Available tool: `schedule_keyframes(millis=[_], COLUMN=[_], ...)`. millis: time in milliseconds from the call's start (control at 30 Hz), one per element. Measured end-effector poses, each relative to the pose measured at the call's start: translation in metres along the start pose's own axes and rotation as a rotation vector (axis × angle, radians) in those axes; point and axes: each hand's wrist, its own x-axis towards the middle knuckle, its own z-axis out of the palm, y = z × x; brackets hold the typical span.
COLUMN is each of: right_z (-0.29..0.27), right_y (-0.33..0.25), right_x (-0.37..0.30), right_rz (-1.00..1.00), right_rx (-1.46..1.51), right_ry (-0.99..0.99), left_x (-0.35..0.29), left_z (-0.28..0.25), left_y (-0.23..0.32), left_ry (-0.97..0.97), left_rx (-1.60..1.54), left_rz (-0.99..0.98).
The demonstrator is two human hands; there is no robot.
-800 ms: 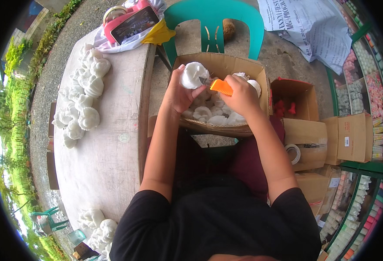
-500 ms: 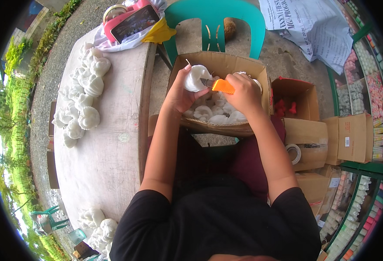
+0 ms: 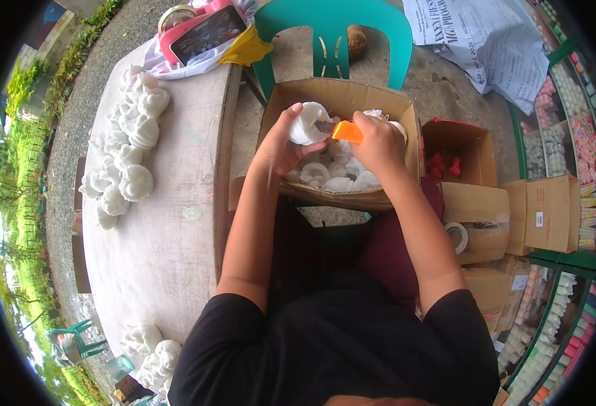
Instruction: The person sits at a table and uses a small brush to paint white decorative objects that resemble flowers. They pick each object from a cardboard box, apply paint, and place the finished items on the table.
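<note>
Cardboard box beneath; left hand grips white piece, right hand grips orange cutter.

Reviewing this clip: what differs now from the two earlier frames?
Since the first frame, the left hand has tilted the white rounded piece, turning its face rightward toward the blade of the orange-handled cutter in the right hand. Nothing was taken up or let go. The cardboard box and the white pieces on the table stayed put.

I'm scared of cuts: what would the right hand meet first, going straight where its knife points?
Probably the white piece in the left hand; the orange-handled knife seems to touch it, but depth's unclear.
</note>
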Motion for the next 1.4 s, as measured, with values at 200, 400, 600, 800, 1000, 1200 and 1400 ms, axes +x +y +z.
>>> schedule_keyframes(millis=[200,400,600,800,1000,1200,1400], right_z=[0.002,0.009,0.003,0.017,0.01,0.01,0.019], right_y=[-0.011,-0.016,0.013,0.006,0.006,0.0,-0.04], right_x=[0.001,0.004,0.02,0.009,0.004,0.008,0.004], right_rz=[0.137,0.253,0.654,0.26,0.288,0.038,0.301], right_rx=[-0.035,-0.025,-0.067,-0.014,-0.046,0.167,0.63], right_ry=[-0.048,-0.116,-0.084,0.035,0.036,0.185,0.016], left_x=[0.005,0.01,0.003,0.011,0.011,0.018,0.018], left_z=[0.001,-0.001,-0.01,-0.012,-0.015,-0.02,-0.017], left_y=[-0.001,-0.003,-0.005,-0.002,-0.005,-0.014,-0.017], left_ry=[0.047,0.07,0.017,0.023,-0.041,-0.084,-0.065], left_rx=[-0.021,-0.05,-0.059,-0.139,-0.125,0.002,0.045], left_rz=[0.045,0.071,0.035,0.077,0.088,0.179,0.242])
